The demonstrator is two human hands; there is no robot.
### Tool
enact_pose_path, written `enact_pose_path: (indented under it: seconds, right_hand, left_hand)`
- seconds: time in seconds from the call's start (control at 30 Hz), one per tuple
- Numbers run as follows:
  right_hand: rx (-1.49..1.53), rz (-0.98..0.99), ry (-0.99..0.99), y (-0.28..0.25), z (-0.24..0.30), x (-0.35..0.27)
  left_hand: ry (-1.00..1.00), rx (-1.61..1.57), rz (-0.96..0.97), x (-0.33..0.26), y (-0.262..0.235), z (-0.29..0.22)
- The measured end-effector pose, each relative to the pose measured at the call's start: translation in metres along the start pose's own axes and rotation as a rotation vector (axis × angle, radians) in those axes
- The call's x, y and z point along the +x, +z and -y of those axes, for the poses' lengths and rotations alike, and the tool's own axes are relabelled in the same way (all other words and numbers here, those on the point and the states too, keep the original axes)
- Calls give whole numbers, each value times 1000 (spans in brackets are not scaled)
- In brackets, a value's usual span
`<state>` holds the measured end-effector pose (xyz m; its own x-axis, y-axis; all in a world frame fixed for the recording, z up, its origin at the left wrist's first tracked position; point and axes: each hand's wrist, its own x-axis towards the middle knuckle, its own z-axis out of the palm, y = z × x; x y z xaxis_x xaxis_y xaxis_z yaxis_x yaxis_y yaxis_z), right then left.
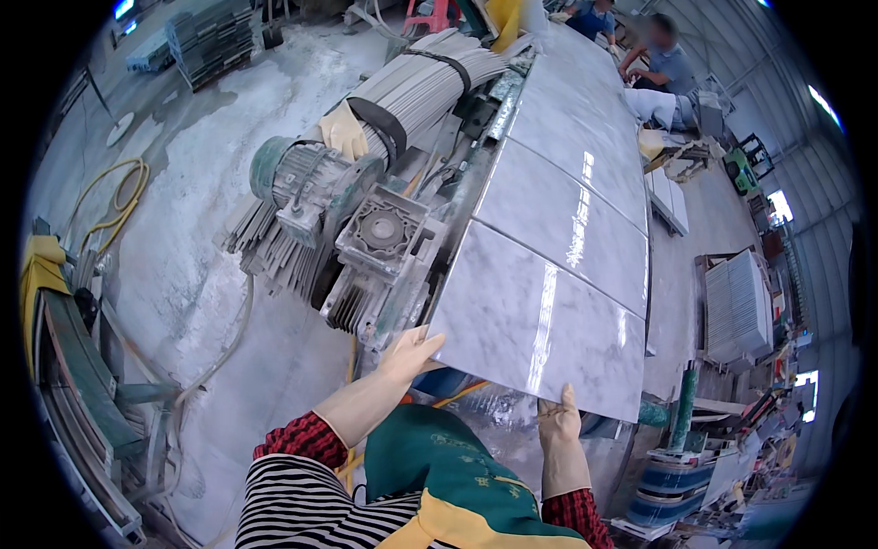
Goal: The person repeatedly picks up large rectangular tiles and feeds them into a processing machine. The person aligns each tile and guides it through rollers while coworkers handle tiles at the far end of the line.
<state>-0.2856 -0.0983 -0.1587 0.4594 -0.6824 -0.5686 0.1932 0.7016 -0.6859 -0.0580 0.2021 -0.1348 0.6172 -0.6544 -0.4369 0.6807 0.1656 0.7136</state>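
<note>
At the near end of the row, just beyond a green apron (430,453), one polished grey-veined slab (517,302) is held by its front edge: near the left corner by the left hand (409,352), thumb on top, and farther right by the right hand (560,419), fingers partly hidden. To the left, a dusty motor (306,181) is sited, followed by pale strips (416,84) bound with dark straps. Beyond, further slabs (540,210) are aligned, and two people (666,71) are seen.
</note>
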Motion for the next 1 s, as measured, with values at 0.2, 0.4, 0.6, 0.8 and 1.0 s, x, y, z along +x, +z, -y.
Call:
enact_pose_path:
  seconds: [0.2,0.4,0.6,0.8,1.0]
  right_hand:
    - [-91,85,123,-45,-30,-38]
    - [-220,177,248,-120,-68,-68]
    - [-277,-26,301,-85,-71,-72]
    - [-185,-37,308,-90,-86,-55]
    - [-84,-8,237,-92,-104,-58]
  left_hand:
    - [-21,533,-90,-38,-39,51]
    - [-119,1707,37,-68,-29,-30]
    - [918,1510,133,10,74,-72]
    - [530,1855,340,154,136,-88]
    - [439,1942,525,174,147,-75]
